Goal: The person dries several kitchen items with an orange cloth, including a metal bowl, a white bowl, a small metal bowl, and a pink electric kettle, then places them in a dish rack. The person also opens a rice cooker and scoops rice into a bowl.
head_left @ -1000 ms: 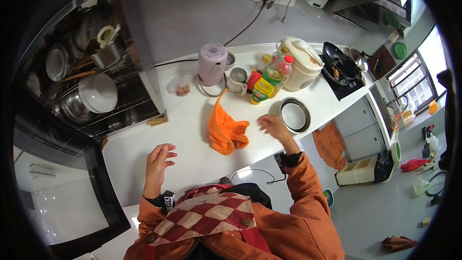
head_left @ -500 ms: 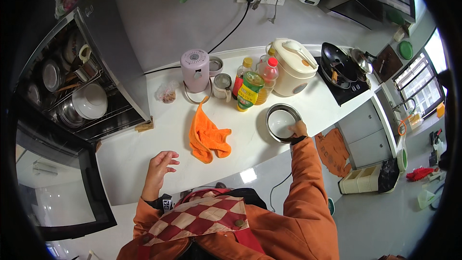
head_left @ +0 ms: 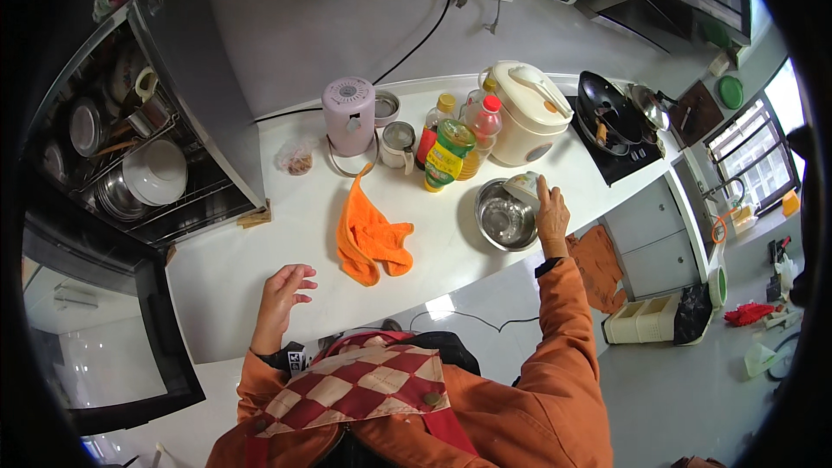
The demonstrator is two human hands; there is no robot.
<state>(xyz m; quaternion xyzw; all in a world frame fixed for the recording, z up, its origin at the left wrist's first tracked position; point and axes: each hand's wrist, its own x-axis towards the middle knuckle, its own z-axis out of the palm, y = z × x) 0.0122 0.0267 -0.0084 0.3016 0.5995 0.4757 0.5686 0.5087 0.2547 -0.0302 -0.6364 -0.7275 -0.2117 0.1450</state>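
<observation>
My right hand [head_left: 553, 215] grips a small pale bowl [head_left: 523, 185] at the right rim of a round stainless steel basin [head_left: 494, 224]. The bowl is tilted on its side, and part of it is hidden behind my fingers. Shiny bare metal shows inside the basin, which rests near the counter's front edge. Over the front left of the counter, my left hand [head_left: 282, 295] hovers with loosely curled fingers apart and nothing in them. Between the two hands lies a crumpled orange cloth [head_left: 371, 238].
Behind the basin stand a green-and-yellow squeeze bottle [head_left: 445, 156], a red-capped bottle [head_left: 487, 126] and a cream rice cooker [head_left: 527, 117]. A lilac appliance [head_left: 350, 117] and a metal cup [head_left: 398, 146] are farther left. An opened dish cabinet [head_left: 147, 139] borders the left side; a wok [head_left: 602, 108] sits right.
My right hand has lifted the bowl from inside the basin up to its right rim and tilted it. My left hand has barely moved.
</observation>
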